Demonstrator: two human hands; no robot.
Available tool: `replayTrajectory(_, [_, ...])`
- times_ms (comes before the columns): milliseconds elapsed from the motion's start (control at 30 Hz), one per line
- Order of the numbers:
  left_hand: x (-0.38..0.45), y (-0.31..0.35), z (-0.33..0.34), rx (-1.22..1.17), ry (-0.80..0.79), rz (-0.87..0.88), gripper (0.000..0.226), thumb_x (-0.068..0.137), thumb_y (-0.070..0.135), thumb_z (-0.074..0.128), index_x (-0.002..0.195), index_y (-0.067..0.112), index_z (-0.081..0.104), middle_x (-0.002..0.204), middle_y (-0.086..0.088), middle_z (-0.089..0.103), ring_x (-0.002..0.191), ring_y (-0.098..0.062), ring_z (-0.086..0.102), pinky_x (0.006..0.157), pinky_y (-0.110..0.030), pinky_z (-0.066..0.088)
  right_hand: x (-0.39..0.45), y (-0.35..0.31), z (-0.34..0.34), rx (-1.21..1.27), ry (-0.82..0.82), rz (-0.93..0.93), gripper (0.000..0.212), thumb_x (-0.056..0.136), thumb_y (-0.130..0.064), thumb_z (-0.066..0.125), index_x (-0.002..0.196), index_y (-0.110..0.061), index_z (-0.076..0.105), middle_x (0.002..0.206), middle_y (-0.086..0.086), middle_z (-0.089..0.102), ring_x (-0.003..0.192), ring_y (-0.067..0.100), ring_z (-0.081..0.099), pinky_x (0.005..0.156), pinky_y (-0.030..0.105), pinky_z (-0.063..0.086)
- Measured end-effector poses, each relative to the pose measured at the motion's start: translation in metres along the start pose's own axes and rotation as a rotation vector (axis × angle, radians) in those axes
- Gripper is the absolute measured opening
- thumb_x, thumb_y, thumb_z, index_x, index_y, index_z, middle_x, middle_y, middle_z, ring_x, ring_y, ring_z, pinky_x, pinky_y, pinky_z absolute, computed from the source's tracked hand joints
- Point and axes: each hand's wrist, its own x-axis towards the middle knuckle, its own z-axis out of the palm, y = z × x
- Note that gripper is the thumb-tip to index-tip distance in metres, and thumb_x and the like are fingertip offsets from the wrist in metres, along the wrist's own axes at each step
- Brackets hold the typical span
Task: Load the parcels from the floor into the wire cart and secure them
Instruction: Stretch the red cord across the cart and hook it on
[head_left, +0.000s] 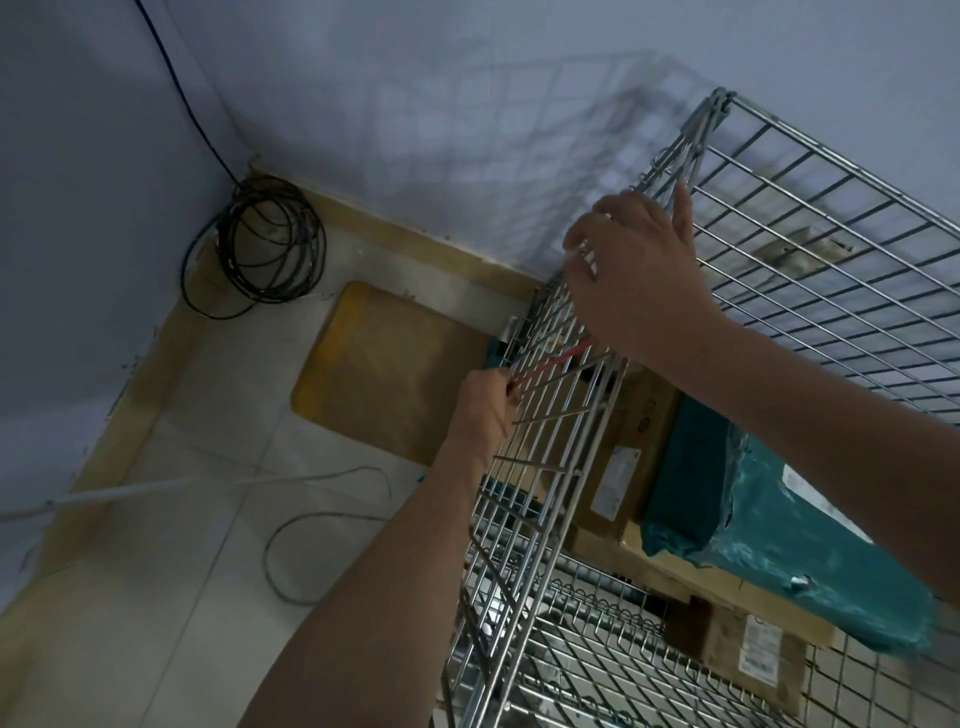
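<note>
Fingers of your left hand (480, 400) pinch a thin red strap or cord (550, 364) just outside the side panel (535, 467) of the wire cart (831, 218); the red line runs through the mesh toward your right hand (634, 275). Your right hand reaches over the top of that panel, with its fingers curled down on the far side of the wires, near the upper end of the red line; whether they pinch the strap or only steady the panel cannot be told, because the back of the hand hides them. Judge this as the securing step: holding the strap from both sides of the mesh would let you draw it taut against the panel. Inside the cart, count three parcels in clear view: one teal plastic mailer (779, 545) lying on top, one brown carton with a white label (618, 467) beside it against the panel, and one flat labelled carton (748, 654) beneath them. A fourth flat edge shows under the mailer, but it may belong to a box already counted. On the floor (208, 493), one yellow padded envelope (384, 364) lies just beside the cart, so loading appears incomplete. One coil of black cable (270, 244) sits in the corner, and one pale cable (311, 525) loops across the tiles.
</note>
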Motion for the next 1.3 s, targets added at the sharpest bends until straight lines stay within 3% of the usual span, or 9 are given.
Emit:
replayTrajectory(100, [0.005,0.002,0.0,-0.318,-0.014,-0.093,0.022,0.099,-0.003,0.049,0.08,0.008,0.054,0.069,0.002,0.046,0.052,0.003,0.051,0.051,-0.009,0.043,0.007,-0.001,-0.006,-0.022,-0.003,-0.018,0.033,0.096,-0.024,0.042,0.118,-0.013,0.064,0.133,0.011,0.057,0.138,0.026,0.039,0.121,0.051,-0.004])
replayTrajectory(200, [0.01,0.012,0.01,-0.789,0.04,-0.325,0.029,0.097,-0.003,0.041,0.074,0.012,0.048,0.072,-0.001,0.048,0.059,-0.003,0.051,0.059,-0.016,0.046,0.004,-0.005,-0.001,-0.061,-0.056,-0.035,0.033,0.097,-0.024,0.041,0.12,-0.011,0.062,0.135,0.014,0.056,0.139,0.028,0.04,0.121,0.053,-0.004])
replayTrajectory(367, [0.018,0.0,0.028,-0.942,-0.014,-0.356,0.022,0.095,0.001,0.042,0.077,0.012,0.05,0.078,-0.001,0.053,0.068,-0.007,0.054,0.069,-0.02,0.048,-0.003,-0.004,0.014,-0.142,-0.051,-0.083,0.034,0.096,-0.024,0.04,0.112,-0.009,0.065,0.123,0.014,0.063,0.13,0.031,0.05,0.122,0.055,0.001])
replayTrajectory(700, [0.022,-0.015,0.036,-0.854,-0.063,-0.362,0.008,0.077,0.021,0.052,0.071,0.016,0.054,0.072,-0.002,0.053,0.065,-0.013,0.051,0.07,-0.034,0.044,-0.001,-0.001,0.017,-0.141,-0.084,-0.086,0.038,0.095,-0.029,0.036,0.114,-0.011,0.063,0.121,0.011,0.064,0.131,0.03,0.049,0.123,0.053,0.001])
replayTrajectory(900, [0.026,-0.011,0.035,-0.863,-0.066,-0.357,0.007,0.081,0.013,0.053,0.081,0.009,0.058,0.077,-0.004,0.057,0.072,-0.015,0.055,0.075,-0.031,0.048,-0.006,0.007,0.018,-0.156,-0.021,-0.083,0.045,0.094,-0.032,0.031,0.106,-0.01,0.068,0.114,0.01,0.068,0.122,0.03,0.056,0.123,0.049,0.006])
replayTrajectory(1000, [0.029,-0.013,0.038,-0.587,-0.042,-0.335,0.016,0.096,-0.002,0.048,0.09,-0.002,0.063,0.075,-0.008,0.054,0.065,-0.013,0.048,0.056,-0.021,0.047,-0.005,0.001,0.019,-0.187,-0.021,-0.052,0.046,0.094,-0.031,0.031,0.105,-0.009,0.069,0.111,0.012,0.07,0.117,0.032,0.059,0.122,0.051,0.013])
replayTrajectory(1100, [0.029,-0.019,0.039,-0.417,-0.049,-0.291,0.016,0.097,-0.003,0.052,0.096,-0.004,0.067,0.082,-0.012,0.059,0.072,-0.016,0.053,0.073,-0.031,0.055,-0.005,-0.002,0.019,-0.208,-0.008,-0.043,0.044,0.094,-0.029,0.034,0.105,-0.007,0.07,0.111,0.016,0.07,0.116,0.033,0.06,0.121,0.052,0.017])
replayTrajectory(1200, [0.026,-0.02,0.031,-0.226,-0.072,-0.199,0.014,0.089,0.013,0.055,0.079,0.01,0.065,0.083,-0.008,0.062,0.074,-0.02,0.059,0.083,-0.04,0.058,-0.006,-0.004,0.017,-0.215,-0.019,-0.034,0.045,0.093,-0.029,0.033,0.107,-0.006,0.069,0.115,0.018,0.069,0.12,0.034,0.058,0.121,0.053,0.015])
replayTrajectory(1300, [0.021,-0.019,0.026,-0.021,-0.046,-0.116,0.016,0.095,0.013,0.063,0.08,0.008,0.067,0.085,-0.008,0.069,0.079,-0.022,0.069,0.076,-0.042,0.061,-0.007,-0.004,0.017,-0.221,-0.031,-0.032,0.046,0.092,-0.029,0.033,0.107,-0.004,0.068,0.116,0.021,0.068,0.121,0.036,0.057,0.121,0.054,0.016])
